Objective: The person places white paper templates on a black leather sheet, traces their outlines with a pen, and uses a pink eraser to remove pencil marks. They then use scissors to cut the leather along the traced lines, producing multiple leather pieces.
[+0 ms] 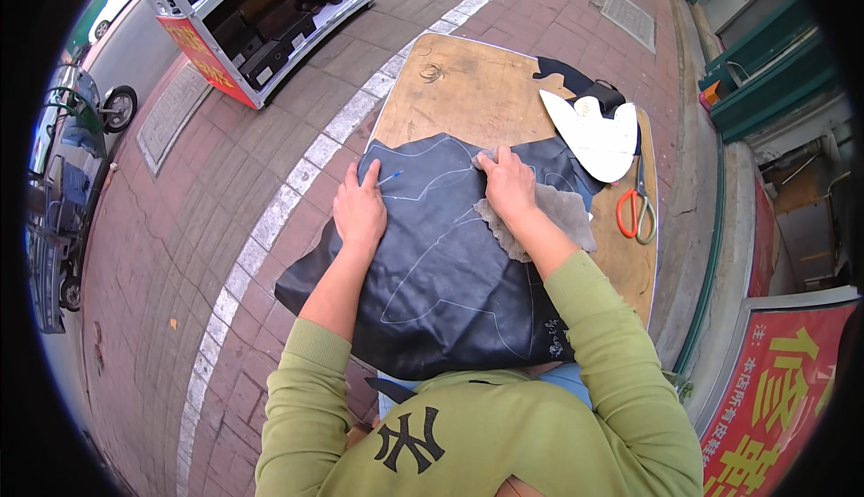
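A large sheet of black leather (432, 272), drawn with pale outlines, lies over the near part of a wooden table and hangs past its edge toward me. My left hand (362, 209) presses on its left part, fingers stretched out. By those fingertips lies a thin blue-and-white pen-like stick (391, 176). My right hand (509, 184) has its fingers closed on a grey fuzzy cloth (560, 216), bunched against the leather near the far edge. The rest of the cloth spreads under my right wrist and to its right.
White cut-out pattern pieces (594, 137) lie on dark fabric (572, 79) at the table's far right. Scissors (637, 212) with red-orange handles rest on the wooden table top (468, 78) near its right edge. A red-and-white cabinet (261, 42) stands on the brick pavement, far left.
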Motion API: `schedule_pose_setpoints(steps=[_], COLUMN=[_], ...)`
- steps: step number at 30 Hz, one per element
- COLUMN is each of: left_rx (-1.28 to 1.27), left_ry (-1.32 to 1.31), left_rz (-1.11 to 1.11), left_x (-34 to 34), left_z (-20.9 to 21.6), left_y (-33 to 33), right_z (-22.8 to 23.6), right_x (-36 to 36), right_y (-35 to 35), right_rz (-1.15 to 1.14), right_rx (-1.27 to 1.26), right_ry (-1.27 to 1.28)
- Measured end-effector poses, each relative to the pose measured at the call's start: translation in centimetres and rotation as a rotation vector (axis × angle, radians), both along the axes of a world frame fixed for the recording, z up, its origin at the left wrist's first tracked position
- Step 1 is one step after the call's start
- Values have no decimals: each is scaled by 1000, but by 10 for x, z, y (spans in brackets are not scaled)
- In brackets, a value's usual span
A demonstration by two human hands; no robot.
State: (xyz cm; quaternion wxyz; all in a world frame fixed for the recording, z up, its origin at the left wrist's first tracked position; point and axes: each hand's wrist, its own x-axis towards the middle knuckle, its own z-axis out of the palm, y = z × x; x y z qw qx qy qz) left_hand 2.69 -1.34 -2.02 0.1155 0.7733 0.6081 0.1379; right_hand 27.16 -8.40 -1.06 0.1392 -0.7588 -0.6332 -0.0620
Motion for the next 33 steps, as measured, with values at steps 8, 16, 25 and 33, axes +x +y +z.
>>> schedule_pose_setpoints(steps=[8, 16, 25, 33], left_rx=[-1, 8, 15, 34], left_ry=[17, 12, -6, 26], left_rz=[-5, -1, 6, -15], left_x=[1, 2, 3, 1], left_z=[0, 1, 1, 1], left_y=[0, 0, -2, -1], right_z=[0, 2, 5, 9], right_x=[-33, -73, -73, -85], right_y=[-24, -21, -23, -60], right_rz=[40, 147, 202, 370], right_rx=[-59, -74, -85, -128], right_ry=[56, 108, 110, 49])
